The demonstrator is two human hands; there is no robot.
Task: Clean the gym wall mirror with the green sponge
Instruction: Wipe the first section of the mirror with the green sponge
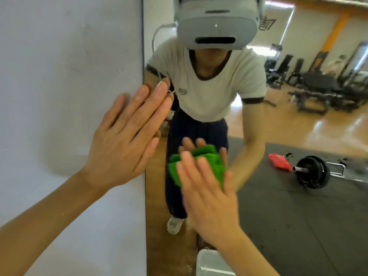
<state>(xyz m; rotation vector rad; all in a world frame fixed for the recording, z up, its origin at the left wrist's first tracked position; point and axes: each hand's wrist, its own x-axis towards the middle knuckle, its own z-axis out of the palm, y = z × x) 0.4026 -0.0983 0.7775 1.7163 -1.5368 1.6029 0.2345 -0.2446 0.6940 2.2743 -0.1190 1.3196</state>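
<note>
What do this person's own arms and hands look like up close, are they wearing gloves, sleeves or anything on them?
Both arms are bare as far as the view shows: no gloves, no long sleeves, no watch or bracelet. The left hand and right hand show no clear rings, though motion blur softens the right one. In the wall mirror, the reflection shows a short-sleeved white T-shirt with dark trim at the cuffs.

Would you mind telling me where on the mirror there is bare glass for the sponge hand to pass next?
Bare glass lies to the right of the green sponge and above it on the mirror. It is crowded leftward: the left hand rests flat at the mirror's edge, fingers over the glass, close beside the right hand pressing the sponge.
</note>
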